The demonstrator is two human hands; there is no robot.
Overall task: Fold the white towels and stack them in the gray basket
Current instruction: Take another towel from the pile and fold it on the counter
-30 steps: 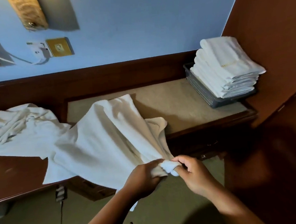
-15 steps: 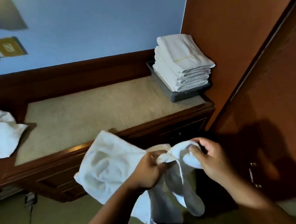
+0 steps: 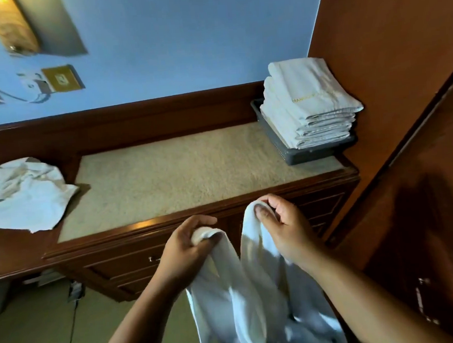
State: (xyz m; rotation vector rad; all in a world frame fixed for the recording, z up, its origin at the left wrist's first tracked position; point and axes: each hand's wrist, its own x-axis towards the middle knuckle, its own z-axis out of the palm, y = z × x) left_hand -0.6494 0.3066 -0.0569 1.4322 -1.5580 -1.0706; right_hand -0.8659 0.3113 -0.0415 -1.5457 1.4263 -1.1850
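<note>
White towel [image 3: 255,290] is held in front of the dresser [image 3: 187,168], below its front edge, and hangs down from both hands in two long folds that meet lower in the picture. One bunched end is gripped by the left hand [image 3: 185,244], whose fingers are curled round it. The other end is pinched by the right hand [image 3: 280,226] between thumb and curled fingers, slightly higher and nearer the dresser's front edge. The two hands are kept apart, with a narrow gap of dark wood seen between them. Part of the dresser's drawer fronts is hidden by the hanging cloth and by both forearms; a small drawer knob [image 3: 151,258] is seen just left of the left wrist.

On the dresser's beige top, at its far right corner, the gray basket [image 3: 312,154] is set against a brown wood panel [image 3: 399,52]. A stack of folded towels [image 3: 309,104] is piled in it well above the rim, so the basket's far wall is covered. The bare beige top lies between the hands and the basket.

At the dresser's left end, a loose heap of unfolded towels [image 3: 20,191] is spread, one corner overlapping the beige top. On the blue wall above the dresser a gold wall plate [image 3: 60,78] and a lamp [image 3: 6,26] are mounted. Below the dresser's left part, a cable [image 3: 70,337] is trailed across the floor.
</note>
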